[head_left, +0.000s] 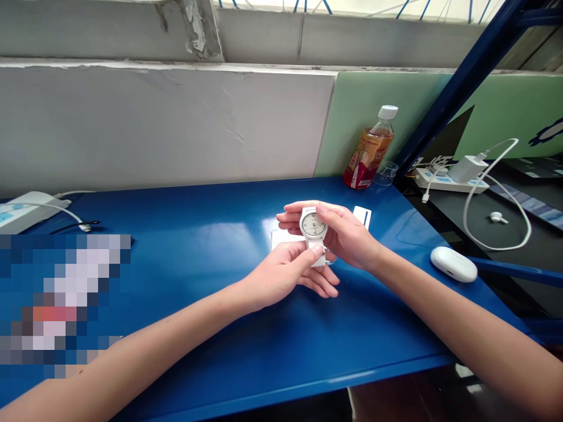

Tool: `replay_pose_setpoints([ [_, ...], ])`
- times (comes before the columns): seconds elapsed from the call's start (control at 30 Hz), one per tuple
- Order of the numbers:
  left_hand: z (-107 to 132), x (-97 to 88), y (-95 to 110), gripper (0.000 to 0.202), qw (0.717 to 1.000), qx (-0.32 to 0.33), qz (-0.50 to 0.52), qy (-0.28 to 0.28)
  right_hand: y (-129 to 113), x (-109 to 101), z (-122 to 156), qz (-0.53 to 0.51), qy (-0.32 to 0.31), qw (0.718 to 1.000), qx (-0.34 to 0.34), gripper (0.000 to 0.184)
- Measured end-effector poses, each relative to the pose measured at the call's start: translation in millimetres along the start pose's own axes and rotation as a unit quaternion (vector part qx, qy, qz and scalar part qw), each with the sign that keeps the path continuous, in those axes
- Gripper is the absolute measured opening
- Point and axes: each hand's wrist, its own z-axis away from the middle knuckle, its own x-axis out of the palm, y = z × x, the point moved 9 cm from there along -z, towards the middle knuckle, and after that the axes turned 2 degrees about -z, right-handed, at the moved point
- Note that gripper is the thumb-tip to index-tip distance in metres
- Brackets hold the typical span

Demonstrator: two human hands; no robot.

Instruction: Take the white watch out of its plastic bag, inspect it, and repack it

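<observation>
A white wristwatch [313,226] with a round pale dial is held up over the blue table [197,234], between both hands. My right hand [347,234] wraps round the watch from behind and the right, fingers closed on its case. My left hand [285,272] pinches the lower strap with thumb and fingers. A white box or card [281,237] lies on the table just under the hands, partly hidden.
A bottle of amber drink [369,152] and a clear cup [387,173] stand at the back right. A small white card [363,215], a white earbud case [454,264], a power strip with charger and cable [457,176]. At far left lies another white power strip [21,211].
</observation>
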Motion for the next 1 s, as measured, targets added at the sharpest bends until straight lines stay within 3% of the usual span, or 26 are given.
replay_pose_setpoints([
  [0.3, 0.4, 4.3, -0.5, 0.046, 1.000, -0.012, -0.014, -0.013, 0.9, 4.5, 1.3, -0.108, -0.025, 0.991, 0.073, 0.049],
  [0.63, -1.1, -6.5, -2.7, 0.045, 0.999, -0.029, 0.010, 0.013, -10.0, 13.7, -0.9, -0.140, -0.066, 0.986, 0.059, 0.059],
  [0.83, -1.7, -17.1, 8.6, 0.037, 0.997, -0.005, 0.020, 0.069, -8.2, 14.5, -20.8, -0.101, -0.076, 0.990, 0.066, 0.052],
  [1.0, -2.5, -22.4, 18.1, 0.031, 0.996, 0.001, 0.054, 0.070, -8.7, 18.6, -46.0, -0.065, -0.085, 0.992, 0.065, 0.051],
])
